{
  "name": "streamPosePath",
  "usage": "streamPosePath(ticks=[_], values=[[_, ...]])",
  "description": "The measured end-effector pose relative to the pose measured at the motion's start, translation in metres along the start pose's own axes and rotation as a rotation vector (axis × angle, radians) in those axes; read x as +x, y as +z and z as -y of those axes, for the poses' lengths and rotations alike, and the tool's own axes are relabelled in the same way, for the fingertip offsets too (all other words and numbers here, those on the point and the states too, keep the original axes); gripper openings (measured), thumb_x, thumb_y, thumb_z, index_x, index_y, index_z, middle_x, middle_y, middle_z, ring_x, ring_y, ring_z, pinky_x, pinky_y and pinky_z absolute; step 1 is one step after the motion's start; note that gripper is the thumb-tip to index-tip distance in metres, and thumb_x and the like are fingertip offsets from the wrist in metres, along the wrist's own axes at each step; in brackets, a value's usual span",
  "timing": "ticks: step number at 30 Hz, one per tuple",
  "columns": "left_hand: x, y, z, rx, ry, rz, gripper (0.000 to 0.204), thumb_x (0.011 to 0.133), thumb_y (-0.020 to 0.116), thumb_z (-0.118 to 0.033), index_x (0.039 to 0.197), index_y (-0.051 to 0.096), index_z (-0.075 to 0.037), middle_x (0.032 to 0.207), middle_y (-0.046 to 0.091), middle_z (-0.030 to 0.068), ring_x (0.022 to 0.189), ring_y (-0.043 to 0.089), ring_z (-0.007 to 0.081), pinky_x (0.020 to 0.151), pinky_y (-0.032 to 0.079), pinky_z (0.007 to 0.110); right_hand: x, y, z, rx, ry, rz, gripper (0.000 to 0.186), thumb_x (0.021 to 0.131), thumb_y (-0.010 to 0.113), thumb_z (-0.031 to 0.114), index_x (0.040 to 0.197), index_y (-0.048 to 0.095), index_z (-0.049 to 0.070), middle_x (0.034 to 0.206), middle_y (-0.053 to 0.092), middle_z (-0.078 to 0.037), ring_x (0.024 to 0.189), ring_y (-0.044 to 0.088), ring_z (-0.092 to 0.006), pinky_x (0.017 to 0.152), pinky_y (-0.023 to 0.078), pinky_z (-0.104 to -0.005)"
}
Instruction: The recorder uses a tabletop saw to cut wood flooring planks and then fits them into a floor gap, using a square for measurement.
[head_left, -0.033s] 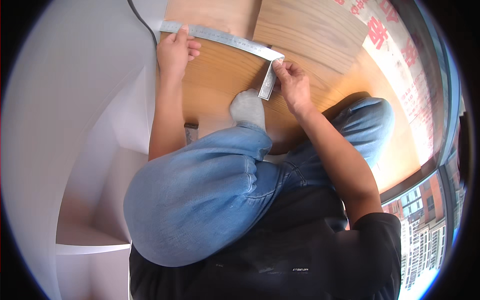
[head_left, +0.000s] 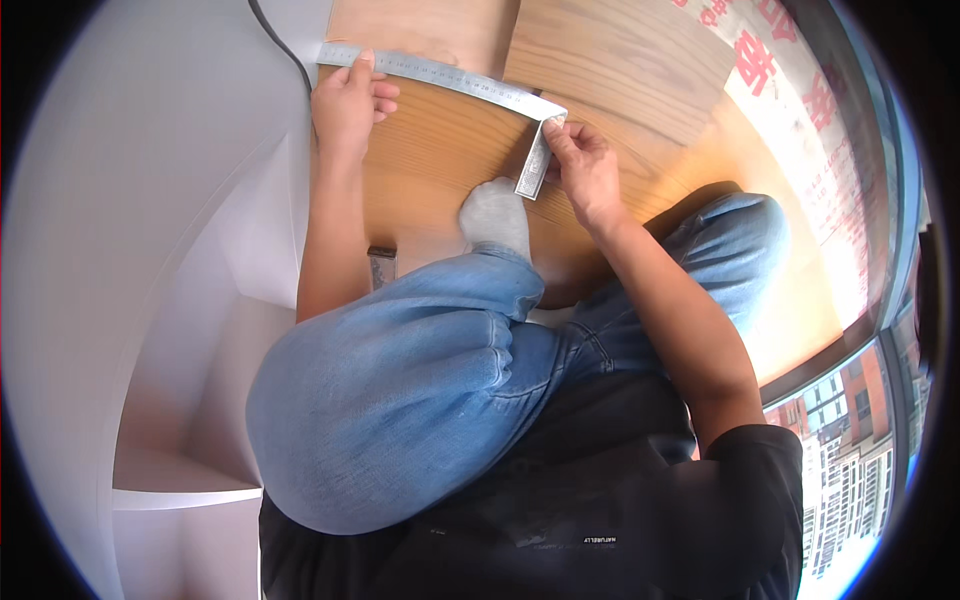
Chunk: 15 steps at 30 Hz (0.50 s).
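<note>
A metal try square (head_left: 455, 80) with a graduated blade lies across the wooden boards at the top of the view. Its blade runs from the white wall on the left to a corner at the right, where the thick handle (head_left: 534, 168) points back toward me. My left hand (head_left: 348, 103) grips the blade near its left end, thumb on top and the other fingers curled below the edge. At the corner, my right hand (head_left: 584, 165) pinches the square between thumb and fingers. The handle's lower end is close to my socked foot (head_left: 495, 215).
A white wall (head_left: 220, 130) with a dark cable (head_left: 280, 38) rises at the left. A small metal-ended item (head_left: 383, 266) lies beside my left forearm, partly hidden by my leg. Protective sheeting with red print (head_left: 800, 130) runs along the right, beside a window (head_left: 835, 420).
</note>
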<state>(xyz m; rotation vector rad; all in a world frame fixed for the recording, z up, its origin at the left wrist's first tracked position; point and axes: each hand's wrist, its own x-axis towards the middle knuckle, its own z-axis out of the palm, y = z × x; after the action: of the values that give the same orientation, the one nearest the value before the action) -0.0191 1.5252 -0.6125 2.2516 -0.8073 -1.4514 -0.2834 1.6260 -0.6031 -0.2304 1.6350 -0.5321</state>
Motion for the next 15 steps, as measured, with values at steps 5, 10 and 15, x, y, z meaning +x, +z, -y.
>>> streamPosePath(ticks=[5,10,15], values=[[-0.004,0.001,-0.003,0.014,-0.021,-0.037,0.043,0.099,0.058,-0.037,0.093,0.068,0.004,0.073,0.070,0.0097,0.057,0.062,0.0132,0.052,0.047,0.025,-0.001,-0.001,0.007,-0.083,-0.008,-0.006,0.032,0.094,0.071,0.029,0.094,0.063,-0.001,0.079,0.068,-0.006,0.064,0.063,-0.0121,0.058,0.055,-0.0273],[-0.004,0.002,-0.003,-0.066,-0.034,-0.049,0.042,0.097,0.064,-0.038,0.091,0.065,0.003,0.071,0.067,0.0092,0.054,0.057,0.0110,0.048,0.043,0.023,-0.001,-0.003,0.010,-0.123,0.001,0.011,0.036,0.095,0.070,0.035,0.095,0.064,0.000,0.077,0.067,-0.006,0.065,0.062,-0.0121,0.061,0.053,-0.0270],[-0.004,0.004,-0.003,-0.084,-0.036,-0.069,0.041,0.097,0.065,-0.037,0.091,0.064,0.003,0.070,0.066,0.0087,0.053,0.056,0.0105,0.048,0.042,0.023,0.002,-0.004,0.013,-0.143,0.004,0.013,0.034,0.093,0.073,0.030,0.091,0.065,-0.003,0.078,0.069,-0.008,0.064,0.064,-0.0123,0.056,0.055,-0.0263]])
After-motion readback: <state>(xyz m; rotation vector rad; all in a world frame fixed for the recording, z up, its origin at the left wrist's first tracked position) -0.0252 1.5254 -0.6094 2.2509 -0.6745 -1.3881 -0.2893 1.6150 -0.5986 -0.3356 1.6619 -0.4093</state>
